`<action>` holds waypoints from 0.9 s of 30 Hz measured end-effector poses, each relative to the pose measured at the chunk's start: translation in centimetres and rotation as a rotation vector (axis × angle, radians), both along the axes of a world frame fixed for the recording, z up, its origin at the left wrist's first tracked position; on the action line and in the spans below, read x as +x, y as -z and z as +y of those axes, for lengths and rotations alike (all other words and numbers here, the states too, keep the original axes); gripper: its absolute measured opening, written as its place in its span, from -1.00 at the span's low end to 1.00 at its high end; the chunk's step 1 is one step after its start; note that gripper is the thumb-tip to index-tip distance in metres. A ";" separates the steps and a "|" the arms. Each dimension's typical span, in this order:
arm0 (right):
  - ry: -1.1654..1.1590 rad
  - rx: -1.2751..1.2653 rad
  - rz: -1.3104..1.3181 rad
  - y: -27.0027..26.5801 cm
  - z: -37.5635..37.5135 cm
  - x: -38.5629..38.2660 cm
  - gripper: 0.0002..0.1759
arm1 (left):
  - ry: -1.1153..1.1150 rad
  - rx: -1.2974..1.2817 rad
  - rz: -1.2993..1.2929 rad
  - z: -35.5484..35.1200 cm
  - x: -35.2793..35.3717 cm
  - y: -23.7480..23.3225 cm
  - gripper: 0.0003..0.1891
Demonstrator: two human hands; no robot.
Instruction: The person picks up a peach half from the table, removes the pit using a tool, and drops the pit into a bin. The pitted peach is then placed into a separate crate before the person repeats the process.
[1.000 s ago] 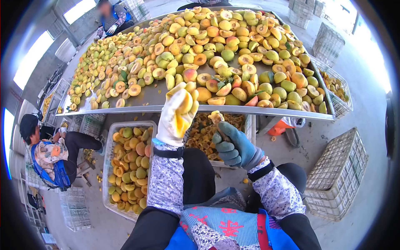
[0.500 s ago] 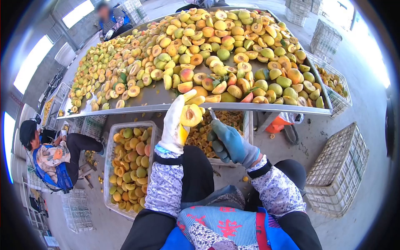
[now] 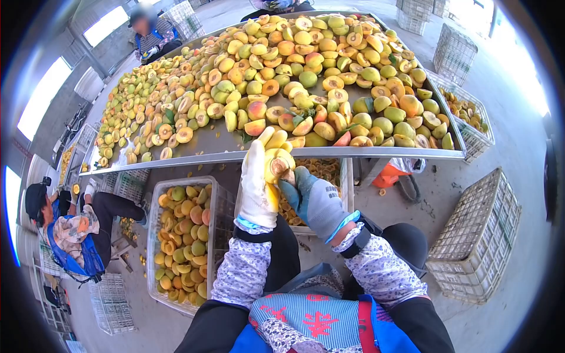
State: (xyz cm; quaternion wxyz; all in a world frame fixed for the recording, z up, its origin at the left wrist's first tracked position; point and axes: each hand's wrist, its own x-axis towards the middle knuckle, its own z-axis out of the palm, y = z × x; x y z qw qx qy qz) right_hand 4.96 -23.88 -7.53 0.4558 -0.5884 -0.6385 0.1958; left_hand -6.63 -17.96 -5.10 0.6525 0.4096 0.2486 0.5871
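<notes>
My left hand [image 3: 259, 185], in a white glove with a yellow stain, holds a halved yellow peach [image 3: 275, 162] cut side up, just in front of the table's edge. My right hand [image 3: 315, 197], in a blue-grey glove, is closed against the near side of that half. Its fingers wrap round a small metal-tipped tool, now mostly hidden by hand and fruit. A brown stone [image 3: 288, 175] shows at the cut face beside the right fingertips. Behind both hands, many peach halves [image 3: 256, 110] lie heaped on the metal-rimmed table [image 3: 353, 152].
Below the table stand a clear crate [image 3: 154, 247] of peach halves on the left and a crate [image 3: 348, 200] of pitted pieces behind my hands. A white lattice crate [image 3: 474, 235] stands at right. Co-workers sit at left [image 3: 76, 226] and at the far left corner [image 3: 154, 36].
My right hand has moved left and up to the peach half, and its tool tip no longer shows. The half has tilted in my left hand, which shifted slightly right.
</notes>
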 end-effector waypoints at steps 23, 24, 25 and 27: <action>-0.262 -0.308 0.349 2.9 -0.6 -0.2 -0.53 | 0.101 -0.141 0.196 1.2 -0.8 -0.1 -0.35; -0.274 -0.318 0.419 2.7 -0.6 -0.3 -0.52 | 0.175 -0.164 0.249 1.3 -1.0 -0.4 -0.35; -0.286 -0.327 0.488 2.2 -0.8 -0.6 -0.51 | 0.125 -0.170 0.160 1.1 -0.7 -0.6 -0.35; -0.300 -0.364 0.619 1.4 -1.0 -0.9 -0.49 | 0.025 -0.184 -0.017 0.4 0.3 -0.8 -0.34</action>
